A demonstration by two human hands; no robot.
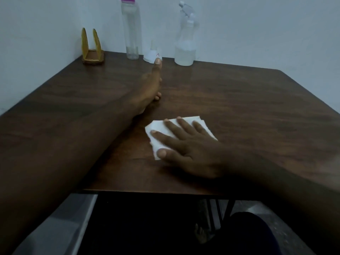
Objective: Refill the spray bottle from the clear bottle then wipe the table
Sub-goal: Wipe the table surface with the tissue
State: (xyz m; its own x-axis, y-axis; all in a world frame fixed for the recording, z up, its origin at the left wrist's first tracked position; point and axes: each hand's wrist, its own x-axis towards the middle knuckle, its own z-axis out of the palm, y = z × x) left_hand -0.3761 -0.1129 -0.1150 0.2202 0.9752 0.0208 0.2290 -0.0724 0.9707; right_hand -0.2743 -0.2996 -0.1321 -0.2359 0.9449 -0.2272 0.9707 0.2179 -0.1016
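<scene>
Wiping stage: your right hand (185, 144) presses tissue (165, 129) flat on table (257, 107), fingers spread for coverage. Left hand (150, 87) relaxed, grasping nothing, bracing. Spray bottle (184, 52) parked back, clear of strokes.

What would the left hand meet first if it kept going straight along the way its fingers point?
Probably the small white funnel at the table's far edge: the left hand rests edge-on and its fingertip already overlaps the funnel in this view. Depth is unclear, so contact cannot be told.

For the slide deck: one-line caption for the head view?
Right hand presses a white tissue flat on the wooden table; left hand rests nearby.
</scene>
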